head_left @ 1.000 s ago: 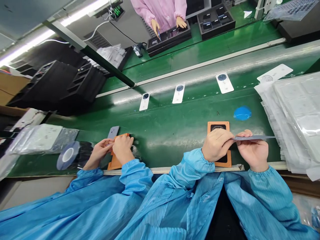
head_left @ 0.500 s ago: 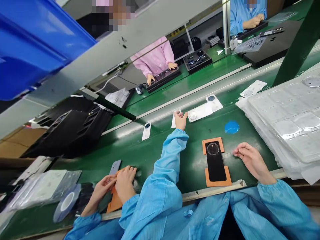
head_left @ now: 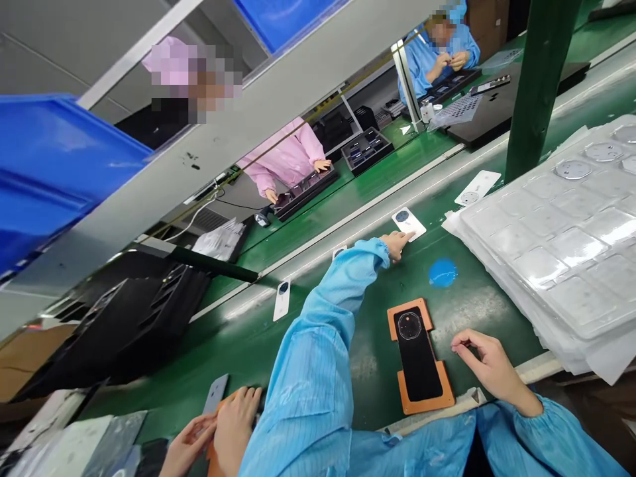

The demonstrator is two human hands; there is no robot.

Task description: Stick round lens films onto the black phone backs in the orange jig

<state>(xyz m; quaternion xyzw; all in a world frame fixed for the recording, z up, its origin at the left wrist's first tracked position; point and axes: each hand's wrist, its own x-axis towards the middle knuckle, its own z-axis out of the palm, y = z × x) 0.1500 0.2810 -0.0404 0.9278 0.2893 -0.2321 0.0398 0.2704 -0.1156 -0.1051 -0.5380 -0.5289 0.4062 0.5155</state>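
Note:
My left hand [head_left: 396, 245] reaches across the bench, index finger stretched onto a white phone-shaped card [head_left: 408, 224] with a dark circle; the rest of its fingers are partly hidden. Near me lies a black phone back panel [head_left: 420, 361] with a round camera ring, set in an orange holder [head_left: 410, 407]. To its right hovers my right hand [head_left: 489, 368], fingers curled toward the thumb, apart from the panel. Whatever its fingertips hold, if anything, cannot be made out. Another white card [head_left: 339, 252] peeks out behind my left sleeve.
A co-worker's hands [head_left: 213, 424] work at lower left beside a grey panel [head_left: 215, 394]. Stacked clear plastic trays [head_left: 561, 225] stand at right, near a blue round patch [head_left: 443, 272]. More white cards [head_left: 281, 300] lie along the bench. A green post [head_left: 539, 86] rises behind.
My left hand has moved right to the card with the dark circle, and its sleeve covers more of the bench. My right hand's fingers have curled in more. The camera view has shifted.

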